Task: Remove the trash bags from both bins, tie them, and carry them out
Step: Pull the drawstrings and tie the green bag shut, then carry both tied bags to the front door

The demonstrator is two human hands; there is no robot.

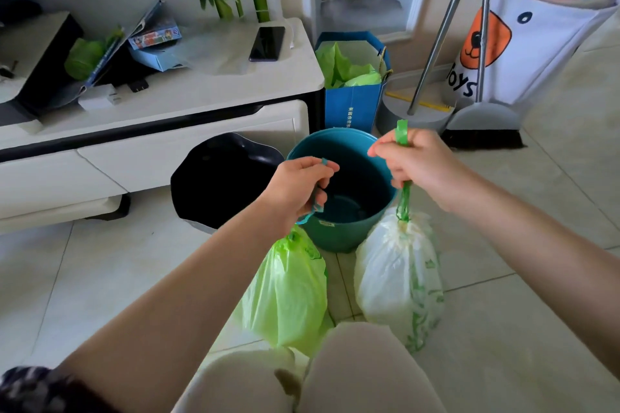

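the left hand [298, 188] had its grip pinched on the teal drawstring [310, 214] of the green bag [285, 292], and the right hand [412, 161] was curled round the green drawstring [404, 198] of the white bag [396, 275]; both bags sat cinched on the floor just in front of the teal bin [339, 231], with the black bin [221, 178] beside it. both looked soft, thin and fairly light, likely to sag and swing. the strings seemed the right place to hold, since the film could tear.

thin plastic green bag [288, 288], glossy teal bin [342, 184], metal broom pole [443, 30]
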